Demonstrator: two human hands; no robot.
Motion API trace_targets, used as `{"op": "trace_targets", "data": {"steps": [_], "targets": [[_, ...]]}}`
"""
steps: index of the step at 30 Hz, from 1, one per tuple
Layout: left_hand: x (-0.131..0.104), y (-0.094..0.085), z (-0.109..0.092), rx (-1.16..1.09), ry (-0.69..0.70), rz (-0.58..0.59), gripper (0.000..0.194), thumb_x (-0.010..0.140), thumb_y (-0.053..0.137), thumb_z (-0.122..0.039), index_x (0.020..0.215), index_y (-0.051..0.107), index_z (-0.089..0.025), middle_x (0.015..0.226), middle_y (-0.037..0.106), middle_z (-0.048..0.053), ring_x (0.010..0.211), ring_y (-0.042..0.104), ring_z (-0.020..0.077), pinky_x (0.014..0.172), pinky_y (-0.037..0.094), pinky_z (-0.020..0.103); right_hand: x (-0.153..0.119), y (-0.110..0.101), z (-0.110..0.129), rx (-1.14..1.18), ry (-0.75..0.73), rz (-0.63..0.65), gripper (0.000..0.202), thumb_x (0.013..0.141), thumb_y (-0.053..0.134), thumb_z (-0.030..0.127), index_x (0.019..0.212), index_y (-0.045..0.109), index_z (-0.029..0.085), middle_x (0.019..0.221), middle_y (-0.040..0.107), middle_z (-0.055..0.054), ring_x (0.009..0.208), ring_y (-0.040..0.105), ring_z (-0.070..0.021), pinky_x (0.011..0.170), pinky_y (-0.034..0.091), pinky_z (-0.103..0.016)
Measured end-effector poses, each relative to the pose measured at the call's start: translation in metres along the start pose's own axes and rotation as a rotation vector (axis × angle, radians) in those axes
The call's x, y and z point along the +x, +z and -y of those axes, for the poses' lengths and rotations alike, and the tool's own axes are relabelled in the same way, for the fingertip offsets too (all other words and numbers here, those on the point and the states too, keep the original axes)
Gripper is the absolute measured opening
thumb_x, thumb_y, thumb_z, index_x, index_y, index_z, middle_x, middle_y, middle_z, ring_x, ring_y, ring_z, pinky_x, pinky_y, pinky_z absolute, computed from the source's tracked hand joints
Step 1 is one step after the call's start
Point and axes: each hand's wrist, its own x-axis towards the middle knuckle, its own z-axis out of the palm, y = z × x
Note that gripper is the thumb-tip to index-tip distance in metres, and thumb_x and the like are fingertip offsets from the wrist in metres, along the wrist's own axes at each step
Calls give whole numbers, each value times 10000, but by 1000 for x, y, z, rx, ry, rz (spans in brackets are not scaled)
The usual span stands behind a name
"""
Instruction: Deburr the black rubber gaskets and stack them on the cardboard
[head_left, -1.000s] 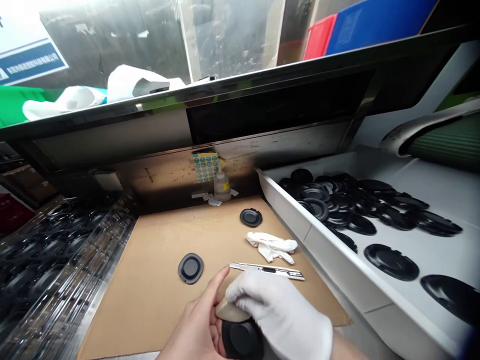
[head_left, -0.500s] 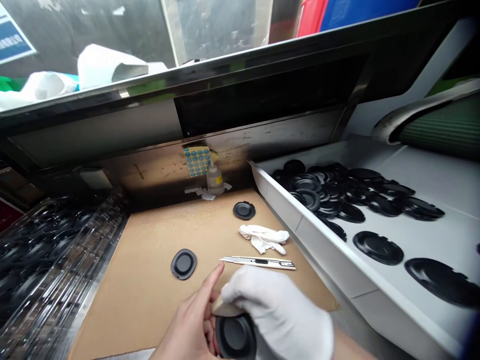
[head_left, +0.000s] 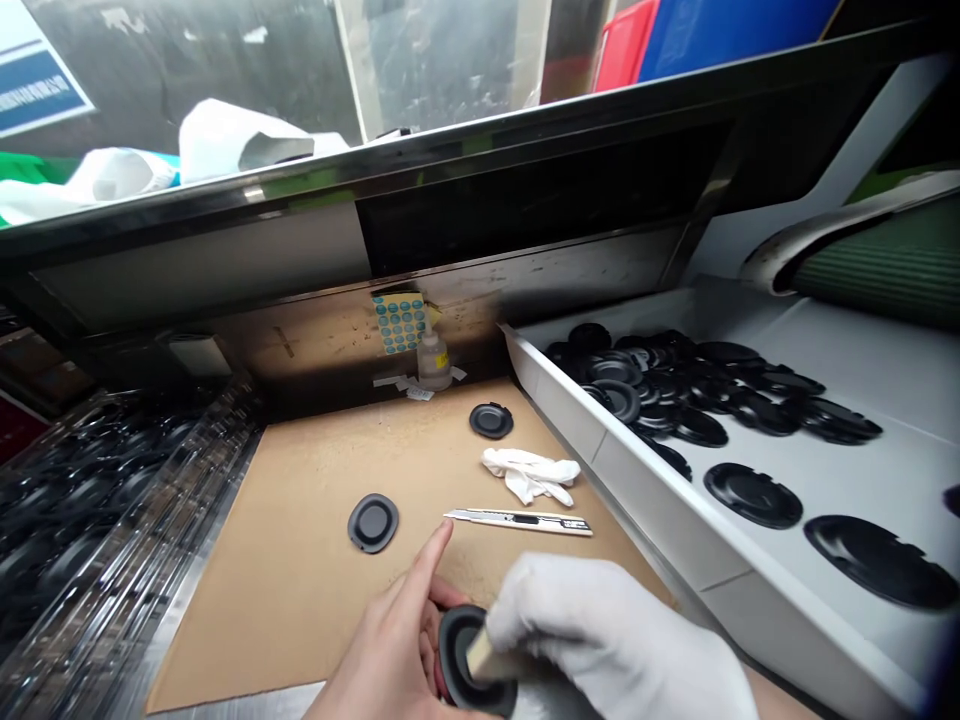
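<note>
the fingers of your bare left hand (head_left: pixel 379 650) curl around the edge of a rounded black part (head_left: pixel 452 640), low in your view and tilted between both hands. the fingers of your right hand (head_left: pixel 592 620), gloved in white, are bunched together and clamped on a pale block (head_left: pixel 484 657), its end over the part's recessed face; whether it presses there, i can't tell.

from the left, clear plastic trays (head_left: pixel 180 520) hold rows of dark pieces (head_left: pixel 97 480). then comes your cardboard sheet (head_left: pixel 285 580), a flat black disc (head_left: pixel 373 523) lying on it beyond your left hand. farther back, a sheet of blue stickers (head_left: pixel 400 323) is beside a squeeze bottle (head_left: pixel 433 365). next on the cardboard are a second disc (head_left: pixel 491 420), a utility knife (head_left: pixel 517 520) with its tip near your left hand, and a crumpled glove (head_left: pixel 531 474) just behind the knife. to your right, a white bin (head_left: pixel 615 480) holds a heap of black discs (head_left: pixel 675 385), and a green ribbed belt (head_left: pixel 892 270) shows above it.
</note>
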Motion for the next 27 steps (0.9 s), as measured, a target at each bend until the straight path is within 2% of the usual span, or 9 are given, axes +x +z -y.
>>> {"op": "trace_targets", "data": {"steps": [3,6,10,14,18,20,23,25,27], "targets": [[-1,-1,-7,42,3,11,1559,491,1074,-484,1751,167,-332,1231,655,83,704,583,161,645,557,283,12,2,-6,-19,-32,-5,156,977,662,271,952,812,236,921,778,-28,826,717,-190,796,577,-301],[-2,1,-14,43,-4,-9,1569,511,1059,-426,1757,112,-317,1230,665,75,712,582,167,705,575,311,16,-2,-13,-67,8,-26,243,1010,581,305,927,796,225,883,750,-41,815,680,-202,793,552,-333],[-4,2,-15,35,-36,10,1549,510,1039,-379,1756,122,-298,1242,652,69,719,594,160,769,586,335,5,-12,-12,-66,64,-17,144,935,690,348,922,800,257,830,754,-32,823,693,-224,765,573,-315],[-3,0,-6,122,49,-32,1509,557,1012,-364,1756,98,-316,1211,659,59,944,648,245,913,571,364,-4,-7,-4,-24,95,-10,101,866,758,345,938,817,306,830,767,-28,866,721,-250,757,586,-304],[4,1,4,69,30,25,1498,561,946,-301,1758,44,-289,1235,632,80,743,589,167,711,558,293,-9,6,-1,-13,117,-9,119,819,774,307,923,820,341,809,773,-21,867,737,-265,726,588,-295],[6,1,7,42,62,69,1461,565,887,-238,1757,44,-297,1232,637,72,666,547,127,662,534,267,-9,14,-2,-11,131,-10,136,797,773,277,903,817,351,804,776,-16,847,742,-263,708,587,-286],[7,0,8,96,125,42,1405,574,833,-178,1756,83,-297,1178,660,52,726,587,155,757,549,289,-4,19,-3,6,148,-50,160,780,772,271,914,822,344,884,792,-11,859,746,-249,743,596,-276],[6,-1,7,129,131,9,1387,579,826,-173,1756,100,-281,1166,665,57,817,623,198,833,555,318,-4,15,-3,33,155,-79,117,842,730,314,910,824,306,916,794,-20,862,747,-239,780,612,-289],[6,0,5,118,93,14,1363,593,797,-166,1757,97,-277,1200,661,72,796,620,193,807,560,316,-11,7,-5,46,176,-104,150,900,685,342,871,809,262,876,787,-35,829,747,-238,789,632,-315]]}}
